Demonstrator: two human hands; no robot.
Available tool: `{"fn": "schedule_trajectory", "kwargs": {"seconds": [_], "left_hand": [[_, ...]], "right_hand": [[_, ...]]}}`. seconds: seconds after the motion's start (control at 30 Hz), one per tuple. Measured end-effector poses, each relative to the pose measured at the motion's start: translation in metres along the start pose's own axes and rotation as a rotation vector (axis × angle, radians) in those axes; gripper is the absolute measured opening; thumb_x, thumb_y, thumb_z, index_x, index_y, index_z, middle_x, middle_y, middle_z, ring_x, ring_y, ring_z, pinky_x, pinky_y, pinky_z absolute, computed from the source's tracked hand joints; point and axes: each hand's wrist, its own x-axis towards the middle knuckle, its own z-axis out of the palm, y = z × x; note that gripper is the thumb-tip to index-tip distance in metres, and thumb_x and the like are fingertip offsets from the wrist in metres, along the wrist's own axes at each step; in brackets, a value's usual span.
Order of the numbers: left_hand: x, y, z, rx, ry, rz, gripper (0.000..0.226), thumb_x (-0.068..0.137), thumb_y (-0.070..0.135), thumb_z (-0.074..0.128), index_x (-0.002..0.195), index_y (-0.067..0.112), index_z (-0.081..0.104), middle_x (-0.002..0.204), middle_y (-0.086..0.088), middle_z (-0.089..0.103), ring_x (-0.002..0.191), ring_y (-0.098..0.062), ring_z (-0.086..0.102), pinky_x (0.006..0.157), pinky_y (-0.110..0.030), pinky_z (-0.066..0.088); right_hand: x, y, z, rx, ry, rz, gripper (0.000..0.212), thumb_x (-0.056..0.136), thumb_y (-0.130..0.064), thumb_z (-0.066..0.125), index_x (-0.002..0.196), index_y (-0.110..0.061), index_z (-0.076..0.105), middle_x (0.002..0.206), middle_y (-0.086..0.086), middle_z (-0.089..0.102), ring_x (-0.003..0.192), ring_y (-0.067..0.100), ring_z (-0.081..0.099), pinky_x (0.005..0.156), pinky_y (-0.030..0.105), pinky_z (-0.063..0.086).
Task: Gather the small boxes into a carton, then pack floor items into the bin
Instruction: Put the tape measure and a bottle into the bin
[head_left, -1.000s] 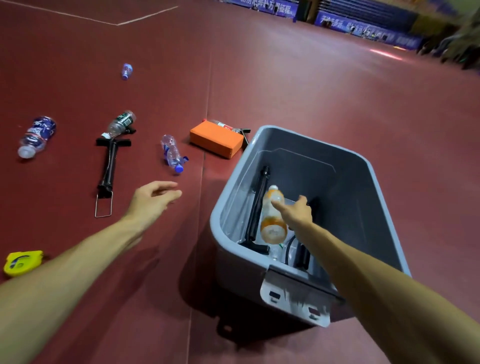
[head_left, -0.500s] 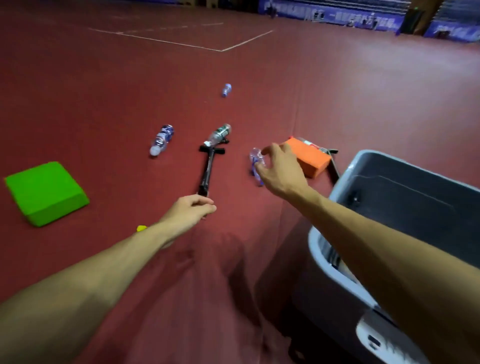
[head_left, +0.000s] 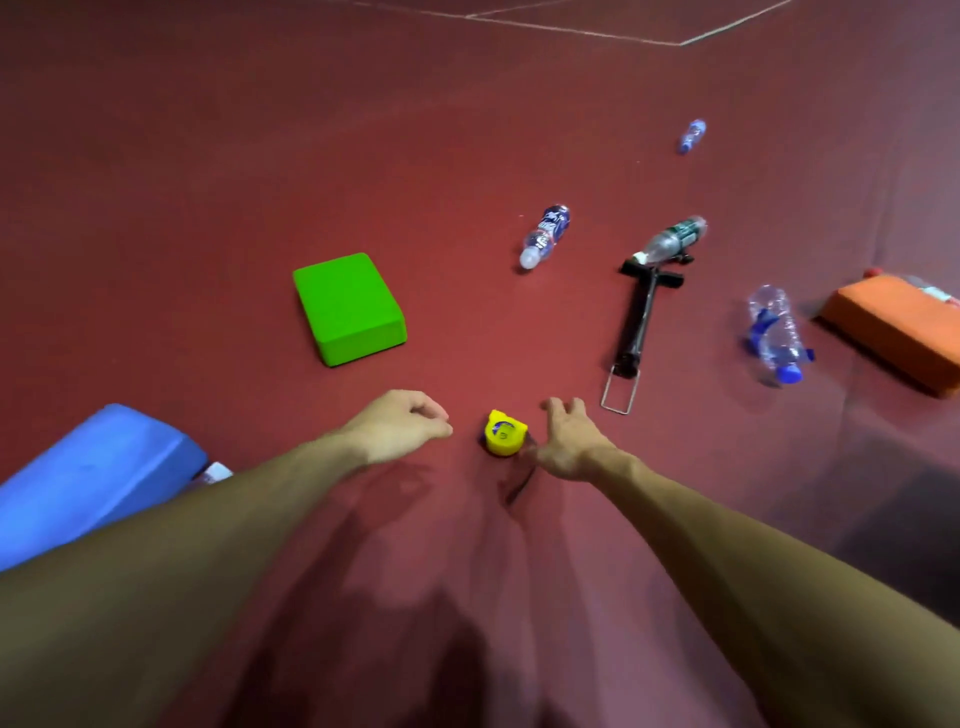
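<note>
A small yellow tape measure (head_left: 504, 434) lies on the red floor between my two hands. My right hand (head_left: 571, 439) is open just to its right, fingers spread, close to it but not gripping it. My left hand (head_left: 402, 426) hovers to its left with fingers loosely curled and nothing in them. Farther out lie a black hand pump (head_left: 636, 325), a crushed clear bottle with a blue cap (head_left: 774, 335), a blue-labelled bottle (head_left: 545, 236), a green-labelled bottle (head_left: 672, 240) and a small far bottle (head_left: 692, 136). The grey bin is out of view.
A green foam block (head_left: 347, 307) sits on the floor ahead left. A blue foam block (head_left: 88, 480) lies at the near left by my forearm. An orange foam block (head_left: 896, 330) is at the right edge. White court lines (head_left: 571, 32) run across the far floor.
My view has swung left, away from the grey bin. My right hand left the bin and came down beside the yellow tape measure. My left hand stayed low near it.
</note>
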Motion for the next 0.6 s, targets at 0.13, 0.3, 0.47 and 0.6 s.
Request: {"fn": "schedule_trajectory", "kwargs": {"seconds": [0.13,0.3,0.47,0.6], "left_hand": [[0.0,-0.055,-0.019,0.234,-0.124,-0.044,0.027,0.082,0.019,0.069,0.107,0.012,0.065,0.075,0.006,0.058,0.064,-0.011,0.053,0.064,-0.019,0.041],[-0.005,-0.097,-0.039,0.328,-0.091,-0.145,0.029,0.081,0.021,0.068,0.11,0.017,0.064,0.092,0.001,0.06,0.083,-0.015,0.055,0.072,-0.019,0.041],[0.001,-0.087,-0.06,0.111,-0.041,-0.064,0.027,0.083,0.011,0.068,0.11,0.007,0.067,0.073,0.008,0.055,0.061,-0.002,0.047,0.053,-0.007,0.035],[-0.005,-0.077,-0.09,0.243,-0.097,-0.036,0.026,0.086,0.014,0.066,0.111,0.006,0.066,0.076,0.007,0.056,0.066,-0.005,0.049,0.052,-0.004,0.033]], "right_hand": [[0.027,-0.011,0.044,0.143,0.104,-0.015,0.087,0.082,-0.03,0.067,0.151,-0.023,0.015,0.154,0.013,0.011,0.138,0.037,0.028,0.11,0.042,0.034],[0.059,-0.011,0.083,-0.09,-0.065,-0.046,0.085,0.083,-0.043,0.066,0.151,-0.03,0.017,0.161,0.009,-0.001,0.147,0.034,0.001,0.119,0.044,0.017],[0.064,-0.032,0.084,-0.026,0.109,0.059,0.053,0.081,-0.039,0.067,0.127,-0.021,0.046,0.135,0.015,0.038,0.125,0.04,0.035,0.102,0.045,0.035],[0.05,-0.036,0.104,-0.04,0.154,-0.034,0.042,0.083,-0.034,0.061,0.123,-0.025,0.054,0.122,0.014,0.042,0.115,0.04,0.039,0.093,0.044,0.043]]}}
